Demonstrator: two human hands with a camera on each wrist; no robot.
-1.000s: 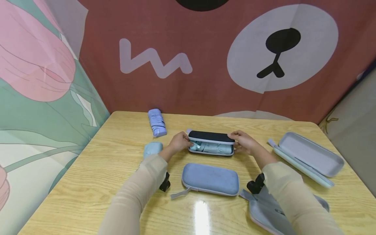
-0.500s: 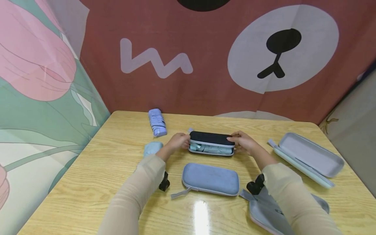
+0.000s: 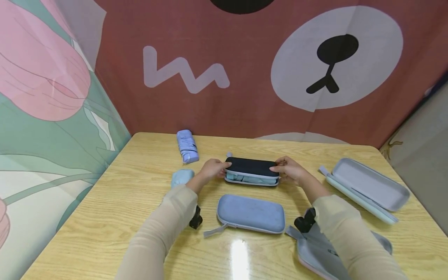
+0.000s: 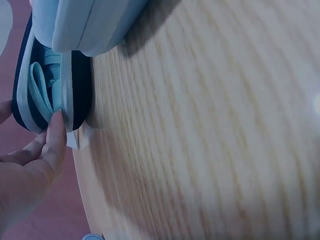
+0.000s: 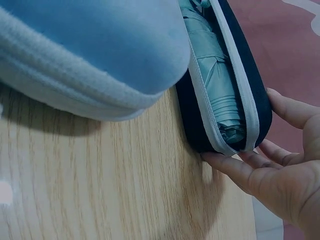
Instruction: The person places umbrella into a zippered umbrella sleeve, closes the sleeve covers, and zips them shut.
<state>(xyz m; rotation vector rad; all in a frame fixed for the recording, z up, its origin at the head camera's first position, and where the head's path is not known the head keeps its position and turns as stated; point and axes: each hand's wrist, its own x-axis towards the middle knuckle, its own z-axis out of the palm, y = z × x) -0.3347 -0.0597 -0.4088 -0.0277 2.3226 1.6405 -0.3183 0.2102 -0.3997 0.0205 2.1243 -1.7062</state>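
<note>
A black zip case (image 3: 252, 166) with pale zipper edging lies at the middle of the table, its lid partly lowered. Inside it is a folded teal umbrella (image 5: 220, 90), showing through the gap; its wrist strap (image 4: 39, 90) loops at the left end. My left hand (image 3: 212, 169) grips the case's left end, thumb on the lid, with a fingertip at the edge beside the strap in the left wrist view. At the right end my right hand (image 3: 291, 170) holds the case between thumb and fingers.
A closed blue zip case (image 3: 250, 214) lies nearer me. An opened pale-green case (image 3: 367, 188) and an opened grey case (image 3: 322, 249) are on the right. On the left sit a periwinkle folded umbrella (image 3: 187, 146) and a light-blue bundle (image 3: 182, 177), partly behind my left arm.
The black case's lid has come down, narrowing the gap over the teal umbrella. The strap at the left end no longer shows in the head view. My left thumb now lies on the lid.
</note>
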